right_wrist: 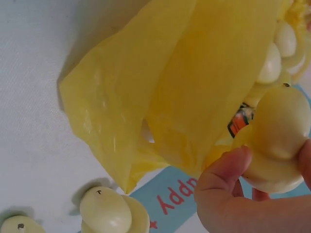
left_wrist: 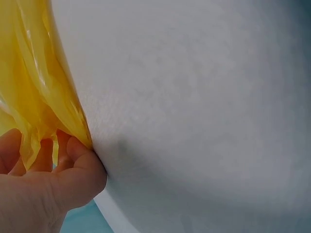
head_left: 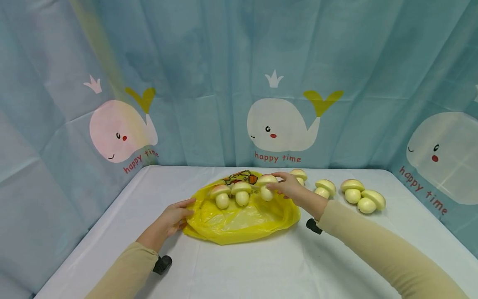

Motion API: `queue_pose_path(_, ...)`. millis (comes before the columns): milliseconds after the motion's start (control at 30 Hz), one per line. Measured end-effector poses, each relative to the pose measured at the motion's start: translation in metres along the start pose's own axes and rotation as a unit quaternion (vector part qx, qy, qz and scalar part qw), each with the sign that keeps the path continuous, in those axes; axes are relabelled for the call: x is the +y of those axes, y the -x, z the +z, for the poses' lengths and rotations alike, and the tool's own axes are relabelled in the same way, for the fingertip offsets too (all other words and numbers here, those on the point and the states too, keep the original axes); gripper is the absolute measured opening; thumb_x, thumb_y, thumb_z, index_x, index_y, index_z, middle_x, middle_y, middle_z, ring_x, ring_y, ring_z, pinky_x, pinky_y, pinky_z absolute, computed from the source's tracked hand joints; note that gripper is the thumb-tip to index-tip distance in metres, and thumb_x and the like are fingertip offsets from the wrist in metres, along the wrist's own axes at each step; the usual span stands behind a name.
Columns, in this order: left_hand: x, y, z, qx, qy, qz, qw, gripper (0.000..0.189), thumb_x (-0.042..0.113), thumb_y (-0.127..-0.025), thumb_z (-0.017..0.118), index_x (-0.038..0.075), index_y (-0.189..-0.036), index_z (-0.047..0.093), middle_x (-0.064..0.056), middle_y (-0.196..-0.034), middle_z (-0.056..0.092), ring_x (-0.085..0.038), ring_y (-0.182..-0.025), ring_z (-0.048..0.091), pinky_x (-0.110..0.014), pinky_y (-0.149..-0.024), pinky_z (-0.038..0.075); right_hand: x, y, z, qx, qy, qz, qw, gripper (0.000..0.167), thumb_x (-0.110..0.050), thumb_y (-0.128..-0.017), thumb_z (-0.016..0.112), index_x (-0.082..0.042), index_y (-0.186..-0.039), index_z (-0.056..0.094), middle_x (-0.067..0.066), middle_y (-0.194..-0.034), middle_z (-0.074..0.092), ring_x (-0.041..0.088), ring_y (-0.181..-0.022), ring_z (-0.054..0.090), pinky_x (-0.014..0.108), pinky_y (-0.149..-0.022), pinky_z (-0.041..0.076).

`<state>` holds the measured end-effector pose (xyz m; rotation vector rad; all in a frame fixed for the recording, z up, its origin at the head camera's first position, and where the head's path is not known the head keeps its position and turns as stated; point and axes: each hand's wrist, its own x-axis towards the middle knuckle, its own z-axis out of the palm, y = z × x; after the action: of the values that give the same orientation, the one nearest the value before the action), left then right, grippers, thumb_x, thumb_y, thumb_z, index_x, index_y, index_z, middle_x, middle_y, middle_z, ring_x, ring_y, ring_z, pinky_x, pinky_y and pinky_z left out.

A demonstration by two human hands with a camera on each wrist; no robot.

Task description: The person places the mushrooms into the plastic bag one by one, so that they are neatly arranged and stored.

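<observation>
A yellow plastic bag [head_left: 239, 236] lies spread with its mouth towards me. Two pale toy mushrooms [head_left: 241, 193] sit side by side in it. At the bag's left edge my left hand [head_left: 174, 216] grips the thin plastic, its fingers [left_wrist: 77, 162] bent into the folds in the left wrist view. My right hand [head_left: 291, 187] holds another toy mushroom [head_left: 267, 187] by its cap, over the right part of the bag. Seen from the right wrist, the thumb [right_wrist: 233, 162] presses on the cap of this mushroom [right_wrist: 284, 121], its stem pointing up in that view.
Several more toy mushrooms [head_left: 352, 191] lie on the white tablecloth [head_left: 261, 270] to the right of the bag, one partly behind my right hand. A blue curtain [head_left: 209, 83] with whale prints hangs behind the table and at its sides.
</observation>
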<state>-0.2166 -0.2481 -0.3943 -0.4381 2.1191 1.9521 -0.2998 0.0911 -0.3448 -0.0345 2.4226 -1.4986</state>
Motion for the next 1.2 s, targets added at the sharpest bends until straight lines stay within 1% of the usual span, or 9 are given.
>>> queue_pose_path(133, 0.0, -0.001, 0.0, -0.001, -0.001, -0.002, 1.0, 0.056, 0.0, -0.096, 0.052, 0.006, -0.15, 0.037, -0.021, -0.152, 0.028, -0.029, -0.114, 0.044, -0.041, -0.088, 0.033, 0.002, -0.003, 0.005, -0.006, 0.011, -0.013, 0.9998, 0.059, -0.02, -0.092, 0.069, -0.01, -0.145, 0.044, 0.022, -0.134, 0.05, 0.038, -0.112, 0.053, 0.052, -0.094, 0.042)
queue_pose_path(300, 0.001, -0.001, 0.0, 0.003, -0.001, -0.007, 1.0, 0.056, 0.0, -0.096, 0.052, 0.007, -0.15, 0.038, -0.021, -0.152, 0.029, -0.029, -0.115, 0.043, -0.041, -0.089, 0.033, 0.003, -0.005, 0.012, 0.008, 0.037, -0.027, 0.9989, 0.058, -0.017, -0.091, 0.069, -0.006, -0.143, 0.046, 0.023, -0.129, 0.051, 0.035, -0.105, 0.055, 0.048, -0.089, 0.046)
queue_pose_path(433, 0.001, -0.001, 0.0, 0.008, 0.002, -0.011, 0.9999, 0.055, 0.0, -0.096, 0.052, 0.007, -0.149, 0.038, -0.021, -0.152, 0.029, -0.03, -0.115, 0.043, -0.041, -0.089, 0.033, 0.003, -0.007, 0.019, 0.028, 0.058, -0.023, 0.9977, 0.058, -0.016, -0.091, 0.069, -0.003, -0.142, 0.046, 0.024, -0.129, 0.051, 0.032, -0.104, 0.052, 0.044, -0.09, 0.046)
queue_pose_path(533, 0.001, -0.001, 0.001, 0.01, 0.003, -0.011, 0.9999, 0.055, 0.0, -0.096, 0.052, 0.007, -0.149, 0.039, -0.021, -0.152, 0.029, -0.03, -0.115, 0.043, -0.041, -0.089, 0.033, 0.003, -0.009, 0.023, 0.041, 0.072, -0.015, 0.9964, 0.058, -0.016, -0.091, 0.069, -0.003, -0.142, 0.045, 0.023, -0.135, 0.049, 0.031, -0.11, 0.05, 0.043, -0.095, 0.044)
queue_pose_path(700, 0.001, -0.001, 0.001, 0.005, 0.0, -0.006, 1.0, 0.055, 0.0, -0.096, 0.052, 0.006, -0.149, 0.038, -0.021, -0.151, 0.029, -0.029, -0.114, 0.043, -0.042, -0.089, 0.033, 0.004, -0.011, 0.029, 0.058, 0.089, -0.002, 0.9944, 0.06, -0.018, -0.091, 0.069, -0.003, -0.143, 0.043, 0.021, -0.138, 0.047, 0.031, -0.11, 0.05, 0.044, -0.095, 0.044)
queue_pose_path(800, 0.001, -0.001, 0.001, 0.004, 0.0, -0.003, 1.0, 0.055, 0.0, -0.096, 0.052, 0.006, -0.149, 0.038, -0.021, -0.151, 0.029, -0.029, -0.112, 0.043, -0.041, -0.089, 0.033, 0.006, -0.013, 0.033, 0.064, 0.089, -0.004, 0.994, 0.06, -0.017, -0.092, 0.068, 0.001, -0.142, 0.041, 0.023, -0.137, 0.047, 0.031, -0.111, 0.05, 0.043, -0.097, 0.044)
queue_pose_path(933, 0.001, -0.002, 0.002, 0.007, 0.001, -0.004, 1.0, 0.055, 0.0, -0.096, 0.051, 0.006, -0.149, 0.038, -0.021, -0.15, 0.03, -0.028, -0.112, 0.044, -0.041, -0.089, 0.034, 0.006, -0.014, 0.037, 0.073, 0.105, -0.012, 0.9917, 0.058, -0.017, -0.091, 0.068, 0.005, -0.139, 0.042, 0.024, -0.134, 0.05, 0.032, -0.111, 0.05, 0.043, -0.097, 0.043)
queue_pose_path(1067, 0.001, -0.002, 0.002, 0.01, 0.002, -0.006, 0.9999, 0.055, 0.0, -0.096, 0.052, 0.006, -0.149, 0.039, -0.021, -0.151, 0.029, -0.029, -0.112, 0.044, -0.04, -0.089, 0.034, 0.006, -0.017, 0.039, 0.086, 0.134, -0.02, 0.987, 0.053, -0.019, -0.091, 0.069, 0.006, -0.131, 0.046, 0.024, -0.125, 0.055, 0.031, -0.103, 0.053, 0.041, -0.091, 0.046)
queue_pose_path(1200, 0.001, -0.002, 0.001, 0.01, 0.003, -0.006, 0.9999, 0.055, -0.001, -0.096, 0.052, 0.006, -0.149, 0.038, -0.021, -0.151, 0.029, -0.029, -0.111, 0.045, -0.04, -0.088, 0.034, 0.006, -0.019, 0.043, 0.093, 0.142, -0.018, 0.9853, 0.049, -0.022, -0.091, 0.068, 0.006, -0.126, 0.047, 0.022, -0.119, 0.057, 0.029, -0.098, 0.054, 0.039, -0.086, 0.047)
